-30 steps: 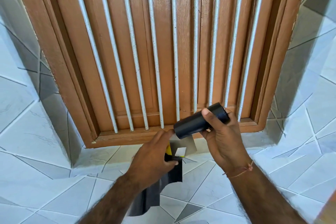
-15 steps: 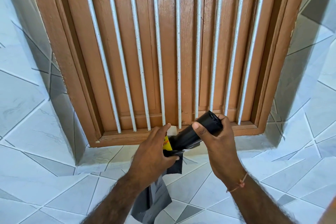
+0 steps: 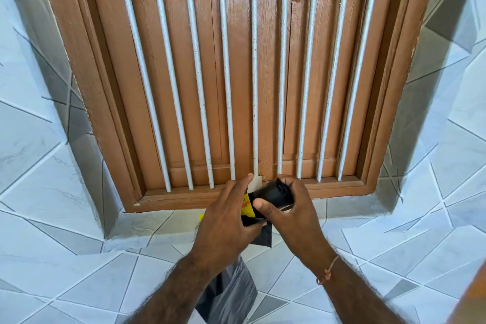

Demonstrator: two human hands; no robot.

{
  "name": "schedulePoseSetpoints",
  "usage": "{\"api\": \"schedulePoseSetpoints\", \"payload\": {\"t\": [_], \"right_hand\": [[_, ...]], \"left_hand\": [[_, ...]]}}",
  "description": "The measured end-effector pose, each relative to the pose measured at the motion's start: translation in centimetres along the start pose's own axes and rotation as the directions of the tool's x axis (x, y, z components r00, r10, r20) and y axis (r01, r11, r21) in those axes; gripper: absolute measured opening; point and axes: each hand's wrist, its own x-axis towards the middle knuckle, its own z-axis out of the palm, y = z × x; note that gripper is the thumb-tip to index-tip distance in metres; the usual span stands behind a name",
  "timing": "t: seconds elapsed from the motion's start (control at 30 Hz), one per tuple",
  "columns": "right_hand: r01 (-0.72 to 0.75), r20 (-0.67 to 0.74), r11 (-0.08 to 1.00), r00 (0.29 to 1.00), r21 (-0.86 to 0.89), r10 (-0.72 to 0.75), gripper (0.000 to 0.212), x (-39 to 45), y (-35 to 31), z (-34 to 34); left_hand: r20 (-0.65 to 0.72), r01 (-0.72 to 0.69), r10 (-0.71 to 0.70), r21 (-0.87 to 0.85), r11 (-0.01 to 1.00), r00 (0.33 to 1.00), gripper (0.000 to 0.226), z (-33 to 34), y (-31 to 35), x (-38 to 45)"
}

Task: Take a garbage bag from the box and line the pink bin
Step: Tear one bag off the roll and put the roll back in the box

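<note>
My right hand (image 3: 295, 217) grips a black roll of garbage bags (image 3: 274, 192), whose left end is inside the open mouth of a small yellow box (image 3: 247, 208). My left hand (image 3: 223, 223) is closed around that box, whose pale flap (image 3: 254, 183) stands up behind the roll. A loose black garbage bag (image 3: 232, 294) is pinched under my left hand and hangs down below my wrist. The two hands touch at the thumbs. No pink bin is in view.
Straight ahead is a brown wooden window (image 3: 184, 87) with shut shutters behind several white vertical bars (image 3: 254, 73). Its sill (image 3: 336, 189) runs just behind my hands. Grey and white tiled wall (image 3: 65, 231) surrounds the recess.
My right hand has brought the roll down and left, and its end has gone into the yellow box. My hands have closed together. The view has tilted upward.
</note>
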Motion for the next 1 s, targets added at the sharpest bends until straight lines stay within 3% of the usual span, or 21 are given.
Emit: {"api": "schedulePoseSetpoints", "payload": {"t": [0.1,0.17,0.27,0.33,0.4,0.5,0.6,0.73,0.83,1.0], "right_hand": [[0.064,0.078,0.985,0.996,-0.163,-0.052,0.061,-0.4,0.4,0.5],[0.053,0.104,0.988,0.994,-0.147,-0.038,0.06,-0.6,0.1,0.7],[-0.044,-0.058,0.983,0.997,0.176,0.055,0.038,-0.1,-0.2,0.2],[-0.194,0.003,0.918,0.979,0.346,0.206,0.032,0.5,-0.3,-0.3],[-0.259,0.112,0.883,0.966,0.392,0.233,0.034,0.7,-0.1,-0.4],[-0.204,0.094,0.921,0.979,0.334,0.182,0.037,0.8,0.2,-0.1],[-0.161,0.047,0.948,0.987,0.275,0.154,0.025,1.2,0.7,0.2],[-0.221,0.139,0.922,0.973,0.318,0.185,0.016,1.8,0.8,0.3],[-0.259,0.213,0.916,0.956,0.305,0.2,0.029,2.2,0.8,0.1],[-0.238,0.146,0.934,0.968,0.267,0.205,0.035,2.7,1.1,0.4]], "left_hand": [[-0.024,-0.003,0.002,-0.03,1.0,1.0,0.081,0.2,0.1,0.1],[-0.039,0.018,-0.02,-0.048,0.999,0.999,0.082,0.1,0.0,0.2],[-0.075,0.05,-0.059,-0.108,0.993,0.995,0.087,-0.1,-0.4,0.2],[-0.065,0.079,-0.092,-0.186,0.979,0.994,0.089,-0.1,-0.5,0.2],[-0.057,0.1,-0.116,-0.227,0.969,0.992,0.089,-0.1,-0.6,0.2],[-0.1,0.034,-0.053,-0.178,0.983,0.994,0.065,-0.1,-0.8,0.4],[-0.059,0.003,-0.009,-0.111,0.994,0.998,0.041,-0.2,-0.9,0.5],[-0.024,0.016,-0.018,-0.106,0.994,1.0,0.03,-0.2,-1.2,0.8],[-0.014,0.001,-0.003,-0.091,0.996,1.0,0.03,-0.4,-1.0,0.9],[0.026,0.096,-0.094,-0.137,0.986,0.995,0.058,-0.7,-0.1,0.8]]}}
